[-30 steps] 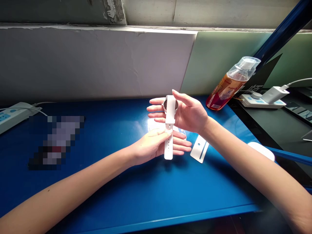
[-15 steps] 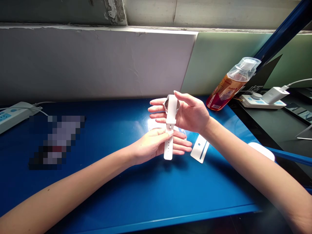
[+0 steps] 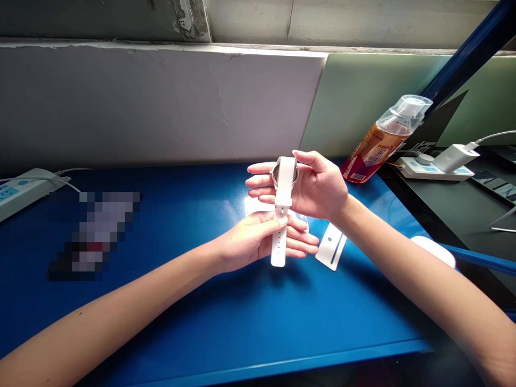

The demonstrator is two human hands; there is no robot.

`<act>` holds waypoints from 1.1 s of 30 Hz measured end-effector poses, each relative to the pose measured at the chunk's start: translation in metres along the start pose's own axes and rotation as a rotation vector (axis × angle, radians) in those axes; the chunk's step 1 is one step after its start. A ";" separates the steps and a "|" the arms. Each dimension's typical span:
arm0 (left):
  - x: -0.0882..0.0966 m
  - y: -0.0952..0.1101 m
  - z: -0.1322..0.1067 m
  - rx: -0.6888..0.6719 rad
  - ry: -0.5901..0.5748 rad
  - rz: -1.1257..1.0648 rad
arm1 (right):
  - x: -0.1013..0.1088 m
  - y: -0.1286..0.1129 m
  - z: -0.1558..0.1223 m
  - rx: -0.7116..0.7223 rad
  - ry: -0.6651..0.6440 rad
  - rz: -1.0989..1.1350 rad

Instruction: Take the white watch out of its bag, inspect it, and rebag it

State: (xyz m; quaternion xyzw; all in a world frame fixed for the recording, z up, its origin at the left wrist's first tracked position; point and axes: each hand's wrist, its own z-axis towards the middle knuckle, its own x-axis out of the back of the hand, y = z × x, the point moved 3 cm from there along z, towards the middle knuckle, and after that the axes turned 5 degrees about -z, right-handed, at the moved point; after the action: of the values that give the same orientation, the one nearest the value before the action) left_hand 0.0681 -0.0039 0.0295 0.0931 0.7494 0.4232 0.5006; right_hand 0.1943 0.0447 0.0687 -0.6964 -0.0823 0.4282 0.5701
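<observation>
A white wristwatch [image 3: 286,174] with a round face is held up over the middle of the table, its strap running toward me. The strap's lower end is pinched under the thumb of my left hand [image 3: 245,242], whose other fingers stretch out beneath it. Behind the watch lies my right hand [image 3: 320,185], palm up and fingers stretched out flat, with its thumb raised beside the strap. Just below my right wrist a white slotted card [image 3: 331,247] rests on the table. Another pale item under my hands is mostly hidden.
The blue table [image 3: 226,322] ends at a wall. At right stand a drink bottle [image 3: 373,148] and a power strip [image 3: 433,169] with a charger. A rounded white object [image 3: 433,251] sits by my right forearm. At left are another power strip [image 3: 28,188] and a pixelated object [image 3: 97,231].
My right thumb has shifted slightly to the right, a little farther from the strap. The watch and my left hand stay almost where they were.
</observation>
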 end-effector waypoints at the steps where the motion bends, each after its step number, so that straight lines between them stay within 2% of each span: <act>1: 0.000 0.000 0.000 0.003 -0.004 -0.015 | 0.000 0.000 0.000 0.017 -0.002 0.000; 7: -0.004 0.003 0.000 0.043 -0.020 -0.075 | 0.005 0.001 -0.002 0.046 0.037 -0.038; 11: -0.006 0.004 -0.001 0.031 0.023 -0.070 | 0.007 -0.001 -0.003 0.142 0.064 -0.086; 17: 0.000 0.005 -0.003 0.078 -0.063 -0.188 | 0.017 -0.013 -0.004 0.300 0.342 -0.152; 19: 0.004 0.007 -0.002 0.083 -0.003 -0.238 | 0.022 -0.019 -0.004 0.341 0.441 -0.190; 22: 0.008 0.011 0.000 0.055 0.190 -0.287 | 0.027 -0.026 -0.004 0.407 0.564 -0.269; 24: 0.007 0.014 0.000 0.041 0.308 -0.297 | 0.028 -0.028 -0.003 0.454 0.596 -0.323; 26: 0.004 0.016 0.000 0.025 0.366 -0.283 | 0.027 -0.027 -0.002 0.493 0.571 -0.356; 28: -0.001 0.017 -0.001 -0.004 0.371 -0.255 | 0.024 -0.022 0.000 0.496 0.508 -0.364; 33: -0.006 0.018 -0.001 -0.131 0.330 -0.104 | 0.011 -0.007 0.002 0.325 0.249 -0.337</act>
State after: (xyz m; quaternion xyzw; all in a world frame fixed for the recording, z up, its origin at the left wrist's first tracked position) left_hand 0.0655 0.0034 0.0465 -0.0492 0.7960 0.4543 0.3971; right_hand 0.2021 0.0556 0.0688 -0.6194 -0.0566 0.2458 0.7434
